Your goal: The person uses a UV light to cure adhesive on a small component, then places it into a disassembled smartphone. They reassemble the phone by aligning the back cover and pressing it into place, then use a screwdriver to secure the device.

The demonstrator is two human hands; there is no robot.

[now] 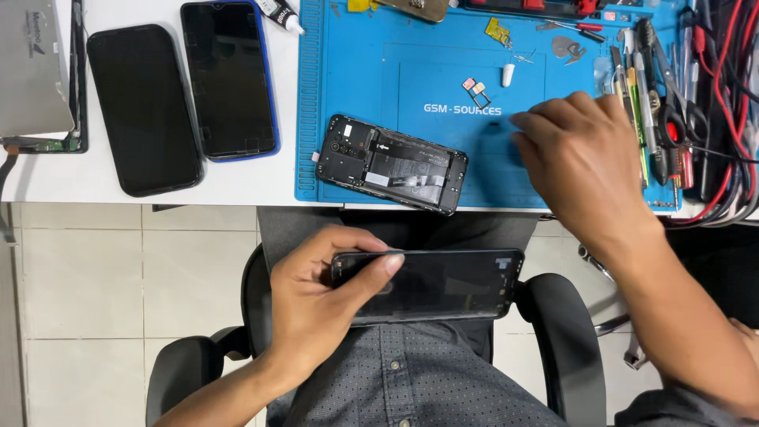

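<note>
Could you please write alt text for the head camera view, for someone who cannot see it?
Seen from above, a person's left hand holds a dark phone back cover over their lap, while the right hand rests on a blue repair mat. An opened phone with exposed internals lies on the mat; two intact phones lie on the white table beside it.

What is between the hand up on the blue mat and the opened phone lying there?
Nothing visible. The right hand rests on the blue mat, and only bare mat lies between it and the opened phone. The tiny parts sit farther back.
</note>
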